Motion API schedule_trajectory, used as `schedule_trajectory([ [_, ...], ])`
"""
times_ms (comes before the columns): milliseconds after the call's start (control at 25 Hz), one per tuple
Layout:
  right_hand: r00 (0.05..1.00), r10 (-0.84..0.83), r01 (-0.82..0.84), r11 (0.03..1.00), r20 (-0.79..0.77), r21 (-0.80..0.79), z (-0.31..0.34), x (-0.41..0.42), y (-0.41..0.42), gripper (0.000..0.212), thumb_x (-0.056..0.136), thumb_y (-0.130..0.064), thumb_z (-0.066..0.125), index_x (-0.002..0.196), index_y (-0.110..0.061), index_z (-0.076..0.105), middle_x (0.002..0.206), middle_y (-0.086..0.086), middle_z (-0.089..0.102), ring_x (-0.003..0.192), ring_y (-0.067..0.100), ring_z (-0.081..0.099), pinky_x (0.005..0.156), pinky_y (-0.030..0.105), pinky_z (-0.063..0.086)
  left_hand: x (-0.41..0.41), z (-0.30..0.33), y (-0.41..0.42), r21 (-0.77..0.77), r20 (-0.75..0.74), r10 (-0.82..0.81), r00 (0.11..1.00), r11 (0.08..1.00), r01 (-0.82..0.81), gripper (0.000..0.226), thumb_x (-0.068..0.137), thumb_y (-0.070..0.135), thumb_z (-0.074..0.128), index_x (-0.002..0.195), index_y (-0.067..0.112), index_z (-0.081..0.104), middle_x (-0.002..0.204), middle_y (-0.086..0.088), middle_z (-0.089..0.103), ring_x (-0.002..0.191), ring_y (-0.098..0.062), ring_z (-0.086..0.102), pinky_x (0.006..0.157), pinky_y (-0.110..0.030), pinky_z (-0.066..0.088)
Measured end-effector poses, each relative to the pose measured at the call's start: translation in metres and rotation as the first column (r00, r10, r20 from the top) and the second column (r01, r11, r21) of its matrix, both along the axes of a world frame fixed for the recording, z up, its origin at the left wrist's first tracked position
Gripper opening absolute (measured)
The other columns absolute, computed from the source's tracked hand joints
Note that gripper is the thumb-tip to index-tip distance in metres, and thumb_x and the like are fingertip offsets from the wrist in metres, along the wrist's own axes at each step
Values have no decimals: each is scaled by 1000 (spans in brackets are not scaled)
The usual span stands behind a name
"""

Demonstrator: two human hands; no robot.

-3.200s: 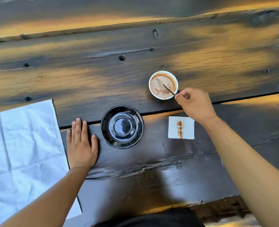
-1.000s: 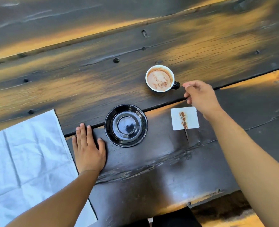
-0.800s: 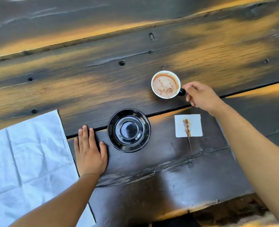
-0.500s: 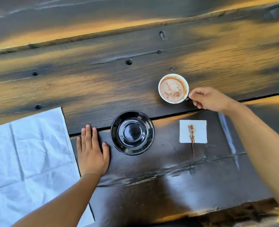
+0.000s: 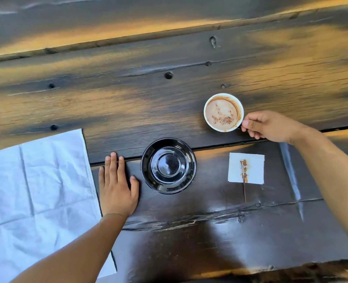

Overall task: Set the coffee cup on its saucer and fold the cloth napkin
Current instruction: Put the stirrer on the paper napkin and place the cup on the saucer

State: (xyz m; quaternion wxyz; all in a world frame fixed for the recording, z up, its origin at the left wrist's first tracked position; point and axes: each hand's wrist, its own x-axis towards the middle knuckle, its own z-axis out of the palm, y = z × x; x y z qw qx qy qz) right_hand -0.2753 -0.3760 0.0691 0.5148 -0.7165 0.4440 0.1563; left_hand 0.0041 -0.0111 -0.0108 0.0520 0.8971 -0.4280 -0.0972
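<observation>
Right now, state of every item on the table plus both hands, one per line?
coffee cup: upright on the table, holds coffee, not on saucer
saucer: bare, nothing on it
cloth napkin: spread flat, creased, unfolded
paper square: flat, brown-stained
stir stick: lying across the paper square
right hand: fingers pinch the cup handle
left hand: flat on table beside saucer

left hand (image 5: 117, 185): bare, no ring and no glove, short nails
right hand (image 5: 271, 126): bare, no ring to see
left forearm (image 5: 71, 248): bare, no sleeve, no watch at the wrist
right forearm (image 5: 332, 176): bare, no sleeve and no band
</observation>
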Motion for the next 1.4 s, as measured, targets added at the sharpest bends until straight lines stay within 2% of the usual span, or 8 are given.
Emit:
schedule_trajectory([
  [120, 997, -58, 59, 998, 43, -34, -4, -2, 5, 28, 103, -27, 52, 82, -17, 67, 68, 2, 62, 65, 18, 54, 70, 35, 45, 0, 0, 1, 13, -11, 0, 1000, 1000, 0, 69, 94, 36, 34, 154, 4, 33, 166, -15, 23, 155, -30, 17, 126, -51, 13],
  [360, 991, -77, 85, 994, 113, -69, 2, 4, 28, 27, 104, -24, 51, 82, -18, 66, 65, 1, 59, 60, 12, 52, 66, 30, 44, 0, 1, 1, 10, -24, 3, 1000, 1000, -3, 69, 94, 37, 33, 155, 5, 32, 166, -14, 22, 156, -29, 16, 127, -48, 11],
  [600, 961, -153, 149, 988, 232, 33, 20, 15, 63, 28, 104, -24, 49, 85, -11, 64, 66, 7, 56, 61, 12, 50, 67, 28, 43, 1, 2, 1, -2, -37, -5, 999, 1000, 5, 69, 95, 39, 33, 155, 4, 32, 166, -14, 22, 156, -28, 14, 127, -49, 11],
  [720, 952, -162, 147, 986, 261, 76, 24, 24, 76, 28, 103, -27, 50, 84, -13, 64, 63, 4, 54, 62, 13, 48, 67, 27, 43, 1, 1, 2, -10, -39, -5, 999, 1000, 4, 69, 95, 39, 33, 155, 4, 32, 166, -14, 23, 156, -29, 14, 127, -48, 10],
  [840, 951, -111, 89, 992, 290, 86, 26, 32, 89, 28, 98, -35, 50, 81, -17, 64, 63, 3, 55, 62, 14, 50, 66, 23, 42, 2, 1, 2, -14, -41, -16, 999, 1000, 15, 69, 95, 39, 34, 155, 4, 32, 166, -14, 23, 156, -28, 15, 126, -49, 12],
  [1080, 949, -38, -7, 990, 314, 142, 15, 48, 115, 25, 96, -35, 51, 77, -23, 64, 64, 2, 56, 63, 15, 51, 65, 23, 45, 3, 0, 4, -29, -58, -4, 998, 1000, 3, 69, 95, 39, 35, 155, 6, 33, 167, -12, 23, 156, -26, 15, 127, -48, 12],
  [1240, 949, 10, -57, 989, 316, 140, 7, 54, 127, 27, 95, -35, 51, 77, -18, 61, 65, 3, 57, 62, 13, 51, 65, 23, 44, 3, -1, 5, -31, -65, -3, 998, 1000, 1, 69, 95, 39, 36, 156, 8, 31, 167, -10, 21, 157, -24, 13, 127, -48, 12],
  [1400, 943, 56, -94, 990, 327, 101, -1, 59, 137, 28, 97, -38, 51, 71, -37, 61, 62, -2, 57, 60, 9, 51, 64, 21, 45, 3, -2, 5, -37, -71, -5, 997, 999, 2, 68, 96, 38, 38, 156, 8, 30, 168, -10, 20, 157, -23, 11, 127, -48, 12],
])
